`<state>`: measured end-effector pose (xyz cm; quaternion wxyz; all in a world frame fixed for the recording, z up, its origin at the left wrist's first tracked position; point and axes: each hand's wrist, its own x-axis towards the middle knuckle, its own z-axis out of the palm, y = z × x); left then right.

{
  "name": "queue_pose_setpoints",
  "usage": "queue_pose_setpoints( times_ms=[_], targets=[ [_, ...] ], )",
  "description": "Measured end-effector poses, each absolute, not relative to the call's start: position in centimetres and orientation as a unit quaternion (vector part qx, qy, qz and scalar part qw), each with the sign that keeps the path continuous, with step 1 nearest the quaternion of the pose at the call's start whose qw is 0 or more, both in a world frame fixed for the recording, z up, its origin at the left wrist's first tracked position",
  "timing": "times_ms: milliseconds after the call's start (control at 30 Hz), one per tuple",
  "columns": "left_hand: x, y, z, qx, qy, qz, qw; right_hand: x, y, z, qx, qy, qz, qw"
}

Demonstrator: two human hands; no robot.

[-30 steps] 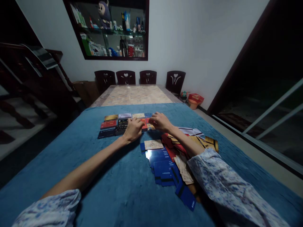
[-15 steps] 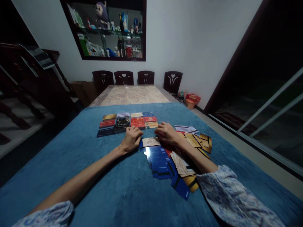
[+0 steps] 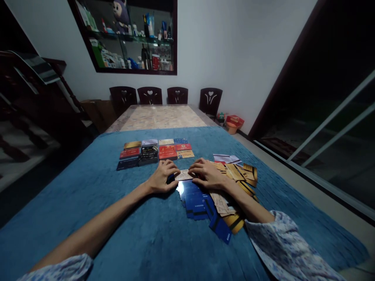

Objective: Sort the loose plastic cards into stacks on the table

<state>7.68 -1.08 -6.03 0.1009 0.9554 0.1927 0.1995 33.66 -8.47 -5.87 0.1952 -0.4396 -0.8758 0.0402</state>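
Observation:
A beige card point(image 3: 184, 175) lies at the near middle of the cloth, between my two hands. My left hand point(image 3: 163, 177) is curled at its left end, thumb and fingers closed about the edge, with a bit of dark blue card showing under them. At the right end, my right hand point(image 3: 208, 174) grips the card with thumb below and fingers above. Just nearer, blue cards point(image 3: 195, 202) spread in an overlapping pile. Gold cards point(image 3: 236, 171) and more beige cards point(image 3: 223, 203) lie fanned under and beside my right forearm.
Beyond my hands, rows of cards include a red card point(image 3: 167, 152), a black card point(image 3: 148, 157) and a yellow card point(image 3: 184, 153). White cards point(image 3: 227, 158) lie at the right. A blue cloth point(image 3: 123, 218) covers the near table; several dark chairs point(image 3: 210, 100) stand at the far end.
My hands have closed in on the beige card from both ends, their thumbs now showing at its near edge. The whole view has shifted slightly.

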Motion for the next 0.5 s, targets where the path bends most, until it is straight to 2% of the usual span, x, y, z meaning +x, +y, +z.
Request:
queue_pose_setpoints(
  times_ms=[300, 500],
  targets=[
    [7.9, -0.8, -6.6, 0.951, 0.164, 0.243, 0.092, 33.9, -8.0, -6.7, -0.419, -0.88, 0.013, 0.221],
    [8.0, -0.8, -6.6, 0.945, 0.15, 0.277, 0.085, 34.1, -7.1, -8.0, -0.419, -0.875, -0.067, 0.232]
  ],
)
